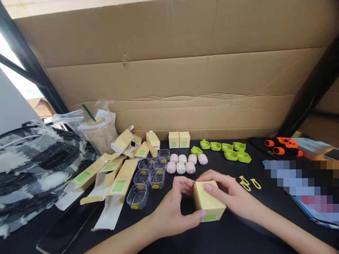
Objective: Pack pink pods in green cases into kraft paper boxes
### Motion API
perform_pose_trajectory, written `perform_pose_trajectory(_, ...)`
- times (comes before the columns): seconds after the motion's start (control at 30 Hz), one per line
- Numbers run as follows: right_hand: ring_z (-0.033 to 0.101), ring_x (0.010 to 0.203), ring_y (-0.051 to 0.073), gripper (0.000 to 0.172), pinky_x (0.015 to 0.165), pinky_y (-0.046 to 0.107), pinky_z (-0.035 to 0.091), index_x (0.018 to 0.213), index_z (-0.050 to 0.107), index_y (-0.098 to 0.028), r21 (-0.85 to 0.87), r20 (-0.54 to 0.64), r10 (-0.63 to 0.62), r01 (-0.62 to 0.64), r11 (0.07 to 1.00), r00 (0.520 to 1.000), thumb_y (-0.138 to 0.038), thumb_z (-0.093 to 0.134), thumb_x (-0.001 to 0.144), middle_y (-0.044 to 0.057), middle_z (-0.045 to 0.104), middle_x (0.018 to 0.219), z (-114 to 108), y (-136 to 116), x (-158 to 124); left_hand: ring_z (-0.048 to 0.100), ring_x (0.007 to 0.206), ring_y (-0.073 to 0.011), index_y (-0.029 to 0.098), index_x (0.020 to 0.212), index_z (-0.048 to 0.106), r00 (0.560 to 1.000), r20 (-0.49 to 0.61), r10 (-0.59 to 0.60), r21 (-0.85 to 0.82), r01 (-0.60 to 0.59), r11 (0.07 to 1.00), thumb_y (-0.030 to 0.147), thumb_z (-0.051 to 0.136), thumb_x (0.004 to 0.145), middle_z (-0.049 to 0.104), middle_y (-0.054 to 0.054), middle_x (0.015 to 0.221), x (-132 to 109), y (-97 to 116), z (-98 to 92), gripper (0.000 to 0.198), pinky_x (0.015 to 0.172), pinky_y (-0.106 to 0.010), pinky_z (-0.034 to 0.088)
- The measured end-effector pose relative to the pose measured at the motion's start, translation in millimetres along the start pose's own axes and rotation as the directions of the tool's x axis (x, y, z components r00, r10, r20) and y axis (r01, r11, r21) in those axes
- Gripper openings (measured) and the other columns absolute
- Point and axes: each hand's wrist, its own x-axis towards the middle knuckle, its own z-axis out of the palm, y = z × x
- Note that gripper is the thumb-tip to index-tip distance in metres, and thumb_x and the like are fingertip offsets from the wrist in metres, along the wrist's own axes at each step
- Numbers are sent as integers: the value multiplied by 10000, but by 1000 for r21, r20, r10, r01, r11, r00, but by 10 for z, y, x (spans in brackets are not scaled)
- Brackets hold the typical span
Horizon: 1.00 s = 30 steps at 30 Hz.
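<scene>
Between my hands sits a small closed tan cardboard box with a green label on its front face. My left hand grips its left side, thumb at the front lower edge and fingers at the back corner. Across the top lie the thumb and fingers of my right hand, pressing from the right. Just behind the box are several pale pink and white rounded cases in rows. Several clear plastic cups with yellow stickers stand to the left. Pale yellow loop straps lie beyond my right hand.
Opened, flattened boxes spread across the left. Two closed boxes stand at the back, near green tray-like covers. A lidded drink cup, dark phone-like slab and orange-black object flank the black table. Cardboard walls the rear.
</scene>
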Motion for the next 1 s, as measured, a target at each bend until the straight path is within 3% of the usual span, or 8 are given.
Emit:
perform_pose_trajectory(0.17,573,769,164,289,649,258,445,981,617,-219,76,2,87,-87,993,996,-473,514,887,16,620,878,32,35,-9,561,1003,-185,221,1174,375,999,39,1,12,-1,1000,163,668,721,556,-54,1099,25,30,-22,543,912,-355,468)
perform_pose_trajectory(0.4,564,763,171,363,645,257,434,983,615,-215,228,-17,218,-208,951,976,-535,576,818,6,607,823,77,38,-19,571,976,-187,210,1214,427,997,69,-26,42,23,999,164,661,717,582,-49,1103,48,82,-45,550,885,-342,475)
perform_pose_trajectory(0.8,544,763,167,314,632,247,395,961,622,-222,284,22,216,-213,935,976,-504,590,828,0,594,831,79,66,-14,583,915,-192,191,1091,508,998,48,-30,46,28,999,178,652,692,599,-59,1037,55,69,-30,425,823,-340,492)
perform_pose_trajectory(1.0,511,729,139,261,622,231,376,945,599,-221,370,1,225,-210,905,974,-465,575,854,-21,559,801,159,81,-44,604,927,-216,195,1087,579,994,28,101,277,-105,955,203,675,668,635,-72,1031,64,49,-54,431,826,-334,499)
